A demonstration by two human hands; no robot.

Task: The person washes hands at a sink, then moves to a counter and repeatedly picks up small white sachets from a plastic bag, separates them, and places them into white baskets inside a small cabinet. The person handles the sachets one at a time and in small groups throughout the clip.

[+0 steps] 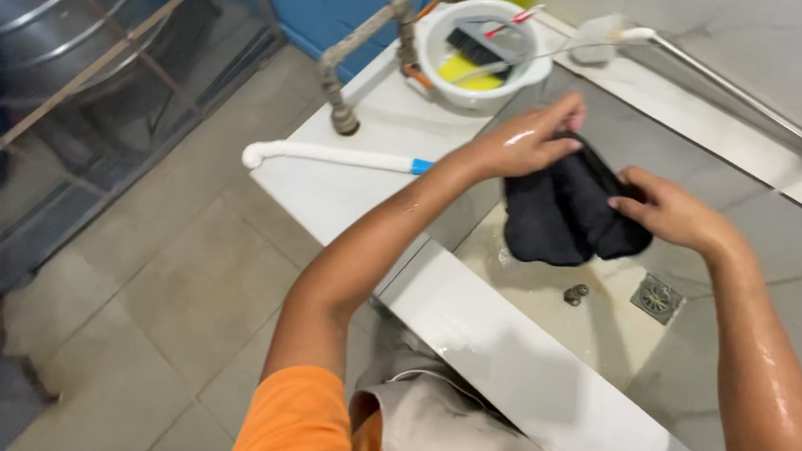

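Left hand: the left hand (530, 139) is closing on the upper edge of a black cloth (569, 209), fingers curled over the fabric, skin wet and shining.
Right hand: the right hand (669, 211) is pinching the same cloth at its right side, fingers folded down onto the fabric.
Cloth position: the black cloth is hanging bunched between both hands, held above the floor of a tiled wash basin (609, 340), not touching the basin bottom as far as the view is showing.
Basin floor: a round metal drain grate (657, 297) is sitting to the right below the cloth; a small dark metal piece (575, 295) is lying just beside it to the left, kind not readable.
Basin rim: a white tiled ledge (525, 371) is running between the person and the basin.
Far ledge: a white plastic bowl (441, 54) is standing at the corner, holding a black-bristled brush (475, 48) and something yellow (469, 74).
Plumbing: a grey metal tap pipe (361, 50) is rising beside the bowl; a white plastic pipe (328, 156) with a blue end is lying along the ledge edge.
Person: an orange sleeve (297, 430) and beige garment (457, 444) are showing at the bottom.
Left background: a large metal drum (34, 2) is sitting behind a rusty frame (131, 34).
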